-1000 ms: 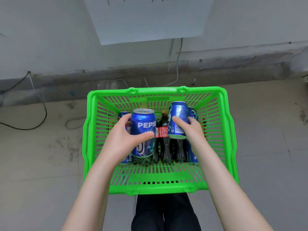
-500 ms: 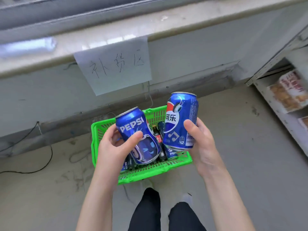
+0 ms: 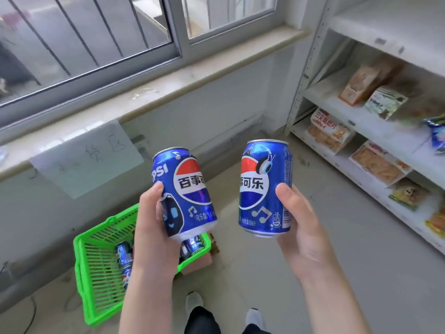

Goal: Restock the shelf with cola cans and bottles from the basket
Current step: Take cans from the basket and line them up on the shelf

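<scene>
- I see two blue cans, the left can [image 3: 184,191] and the right can [image 3: 265,188], each with a red, white and blue globe.
- The basket [image 3: 96,268] is bright green, slatted.
- The shelf [image 3: 356,116] is white.

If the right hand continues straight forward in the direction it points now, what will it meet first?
Probably nothing close. The right hand holds a Pepsi can upright over bare floor, and ahead of it lies only the wall under the window sill. The shelf stands off to its right. Depth is hard to judge.
</scene>
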